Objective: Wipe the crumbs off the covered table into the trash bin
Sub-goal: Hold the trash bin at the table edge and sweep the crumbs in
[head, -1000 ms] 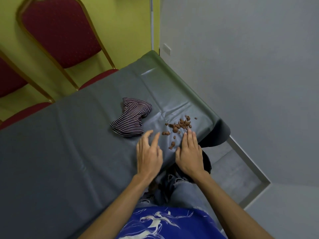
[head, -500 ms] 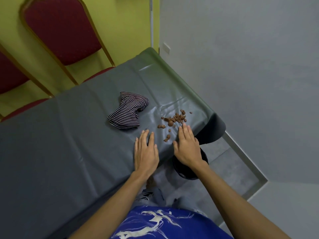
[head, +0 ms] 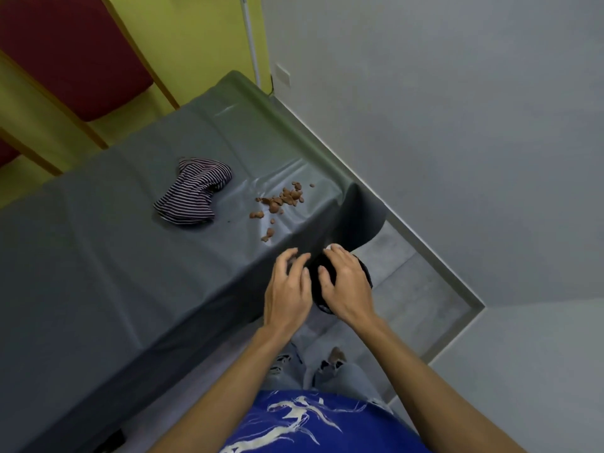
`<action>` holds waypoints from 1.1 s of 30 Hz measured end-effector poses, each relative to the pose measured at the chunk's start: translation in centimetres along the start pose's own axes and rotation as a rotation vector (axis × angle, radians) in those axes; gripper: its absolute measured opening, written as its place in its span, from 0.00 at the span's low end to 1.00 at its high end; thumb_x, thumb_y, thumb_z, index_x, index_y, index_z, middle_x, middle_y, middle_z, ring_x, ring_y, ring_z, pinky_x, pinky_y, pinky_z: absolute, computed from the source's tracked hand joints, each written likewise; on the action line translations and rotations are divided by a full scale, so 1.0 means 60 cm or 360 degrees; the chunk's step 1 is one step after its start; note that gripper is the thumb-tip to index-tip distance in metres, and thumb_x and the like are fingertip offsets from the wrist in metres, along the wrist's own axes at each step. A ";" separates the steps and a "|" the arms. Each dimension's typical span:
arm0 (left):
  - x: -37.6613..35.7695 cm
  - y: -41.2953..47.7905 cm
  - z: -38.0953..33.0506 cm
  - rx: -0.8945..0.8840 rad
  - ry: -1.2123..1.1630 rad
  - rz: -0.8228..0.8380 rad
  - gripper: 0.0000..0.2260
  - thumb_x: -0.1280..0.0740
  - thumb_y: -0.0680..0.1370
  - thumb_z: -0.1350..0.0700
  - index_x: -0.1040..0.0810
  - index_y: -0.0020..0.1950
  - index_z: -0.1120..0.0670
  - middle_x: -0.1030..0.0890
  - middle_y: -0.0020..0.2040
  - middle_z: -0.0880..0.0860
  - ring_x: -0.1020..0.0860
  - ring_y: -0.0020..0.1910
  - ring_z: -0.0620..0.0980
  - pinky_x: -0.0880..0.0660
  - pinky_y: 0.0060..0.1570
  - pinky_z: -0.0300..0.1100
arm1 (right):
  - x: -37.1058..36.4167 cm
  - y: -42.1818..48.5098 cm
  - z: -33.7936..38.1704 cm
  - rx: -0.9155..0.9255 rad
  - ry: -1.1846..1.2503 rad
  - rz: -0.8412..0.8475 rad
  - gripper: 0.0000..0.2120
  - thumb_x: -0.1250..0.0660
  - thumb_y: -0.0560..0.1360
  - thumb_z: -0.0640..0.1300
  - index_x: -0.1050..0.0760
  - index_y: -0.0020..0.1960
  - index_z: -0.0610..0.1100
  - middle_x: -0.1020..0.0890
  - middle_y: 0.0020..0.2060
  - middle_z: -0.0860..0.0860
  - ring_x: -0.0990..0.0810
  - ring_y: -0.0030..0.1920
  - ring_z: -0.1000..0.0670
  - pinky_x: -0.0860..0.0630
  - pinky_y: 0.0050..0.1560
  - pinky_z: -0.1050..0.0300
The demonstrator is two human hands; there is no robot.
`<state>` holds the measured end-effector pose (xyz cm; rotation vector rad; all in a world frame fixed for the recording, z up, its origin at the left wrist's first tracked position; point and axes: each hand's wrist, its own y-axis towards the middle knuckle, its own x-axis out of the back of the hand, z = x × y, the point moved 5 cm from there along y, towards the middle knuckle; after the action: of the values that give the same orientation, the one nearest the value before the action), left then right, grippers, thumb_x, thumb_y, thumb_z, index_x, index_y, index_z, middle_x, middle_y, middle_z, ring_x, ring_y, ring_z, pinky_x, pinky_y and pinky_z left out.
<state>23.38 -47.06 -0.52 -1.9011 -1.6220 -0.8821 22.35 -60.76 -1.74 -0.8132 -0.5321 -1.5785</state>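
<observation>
Yellow-green wall [head: 202,44] on my left, plain grey wall [head: 425,109] on my right, with a thin white pole [head: 250,37] running up the corner. A dark red padded chair [head: 75,53] with a wood-coloured frame sits by the yellow side, and a second chair [head: 6,152] is cut off at the edge. The floor [head: 408,289] is grey tile with pale skirting [head: 425,246]. Small white wall plate [head: 282,75] low down. Light's soft and even.

The cloth [head: 192,191] lies on the covered table [head: 130,256], left of the crumbs [head: 281,201] near the right corner. The trash bin [head: 314,284] sits below the near edge. The left hand [head: 287,289] is at that edge. The right hand [head: 346,286] is over the bin, possibly touching it.
</observation>
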 end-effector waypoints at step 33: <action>-0.660 0.046 0.459 0.1000 0.0027 0.0805 0.21 0.49 0.84 0.46 0.38 0.78 0.47 0.31 0.74 0.53 0.32 0.71 0.56 0.36 0.66 0.43 | -0.447 0.029 -0.700 -0.1263 0.0098 0.0125 0.27 0.50 0.82 0.63 0.53 0.79 0.64 0.44 0.77 0.35 0.38 0.73 0.32 0.37 0.71 0.33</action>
<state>27.06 -54.16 -48.15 -1.6990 -1.1301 -0.1470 16.43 -74.25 -49.35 -1.3433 0.2048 -1.7392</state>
